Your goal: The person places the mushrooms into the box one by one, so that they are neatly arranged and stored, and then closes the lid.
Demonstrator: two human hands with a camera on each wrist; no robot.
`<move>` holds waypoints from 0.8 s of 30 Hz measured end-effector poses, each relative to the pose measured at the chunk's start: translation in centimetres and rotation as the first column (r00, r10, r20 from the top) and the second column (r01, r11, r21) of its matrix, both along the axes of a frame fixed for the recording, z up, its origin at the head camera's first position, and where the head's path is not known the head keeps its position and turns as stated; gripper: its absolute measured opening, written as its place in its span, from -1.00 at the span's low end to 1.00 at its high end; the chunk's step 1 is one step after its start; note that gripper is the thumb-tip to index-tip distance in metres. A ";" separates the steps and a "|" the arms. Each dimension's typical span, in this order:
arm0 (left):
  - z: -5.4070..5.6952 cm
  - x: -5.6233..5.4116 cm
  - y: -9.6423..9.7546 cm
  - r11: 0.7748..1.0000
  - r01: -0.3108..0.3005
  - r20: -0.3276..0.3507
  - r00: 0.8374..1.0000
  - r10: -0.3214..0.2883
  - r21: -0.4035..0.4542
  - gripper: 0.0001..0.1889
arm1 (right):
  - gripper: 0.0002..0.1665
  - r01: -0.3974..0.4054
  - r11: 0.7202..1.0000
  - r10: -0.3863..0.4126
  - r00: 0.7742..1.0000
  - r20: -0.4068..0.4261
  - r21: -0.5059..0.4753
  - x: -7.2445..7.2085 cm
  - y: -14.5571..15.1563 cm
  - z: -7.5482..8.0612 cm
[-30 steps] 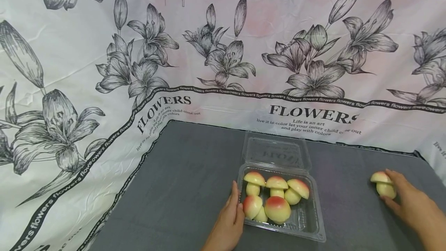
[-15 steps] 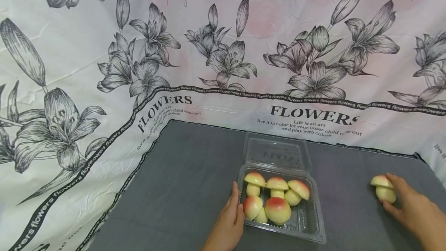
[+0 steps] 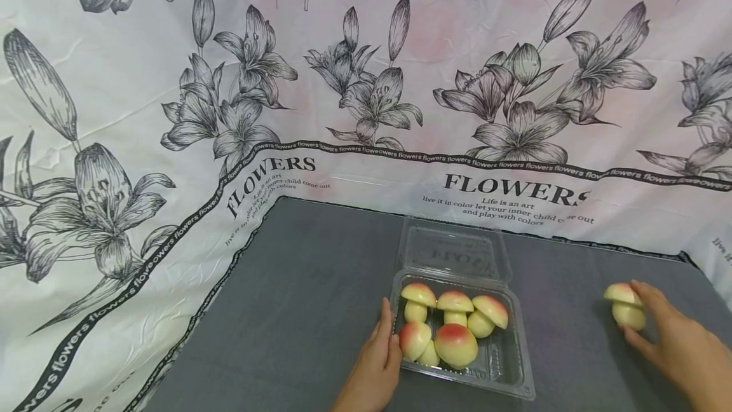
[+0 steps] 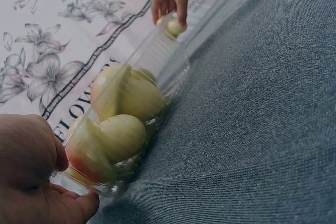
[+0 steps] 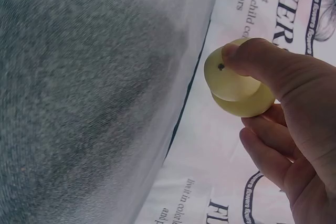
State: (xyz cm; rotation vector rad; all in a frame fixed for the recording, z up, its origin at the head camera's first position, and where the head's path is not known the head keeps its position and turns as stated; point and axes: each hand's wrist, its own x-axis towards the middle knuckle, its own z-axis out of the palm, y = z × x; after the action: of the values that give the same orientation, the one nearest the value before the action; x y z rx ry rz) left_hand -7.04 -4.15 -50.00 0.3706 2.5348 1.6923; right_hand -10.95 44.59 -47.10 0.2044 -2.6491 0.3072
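A toy mushroom [image 3: 628, 315] with a yellow stem and a red-tinged cap is pinched between the thumb and fingers of my right hand [image 3: 677, 339], over the right part of the table. The right wrist view shows the mushroom's pale stem end [image 5: 226, 80] with a small dark spot, the thumb pressing on it. My left hand [image 3: 374, 361] grips the left edge of a clear plastic box [image 3: 523, 348]. Seen from the left wrist, its thumb and fingers [image 4: 73, 205] hold the box's near corner. Several similar mushrooms [image 3: 455, 343] lie inside, leaving the box's right front part bare.
The box's clear lid [image 3: 452, 250] is folded back flat toward the rear of the grey cloth-covered table [image 3: 297, 285]. Behind the table hangs a white curtain [image 3: 366, 113] printed with flowers and lettering; it also runs along the left side.
My right hand has shifted slightly left with the mushroom in its grip. The left hand, the box and the mushrooms inside have stayed in place.
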 end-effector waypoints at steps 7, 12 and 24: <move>0.0 0.0 0.0 1.000 -0.003 -0.004 1.000 0.003 -0.001 -0.31 | -0.05 -0.022 1.000 0.022 0.999 -0.032 -0.002 0.1 -0.8 0.7; 0.0 0.0 0.0 1.000 -0.006 -0.006 1.000 0.006 -0.002 -0.31 | 0.01 -0.027 1.000 0.026 0.999 -0.020 -0.002 0.2 -1.6 1.3; 0.0 -0.1 0.1 1.000 -0.002 0.002 1.000 0.002 -0.011 -0.32 | 0.05 -0.037 0.999 0.037 0.999 -0.014 -0.006 0.9 -3.2 1.9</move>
State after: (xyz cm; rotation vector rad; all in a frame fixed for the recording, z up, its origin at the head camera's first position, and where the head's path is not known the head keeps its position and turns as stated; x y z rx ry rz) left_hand -7.15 -4.07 -50.01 0.3654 2.5429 1.6775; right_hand -10.03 41.37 -45.17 0.2528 -2.6328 0.3243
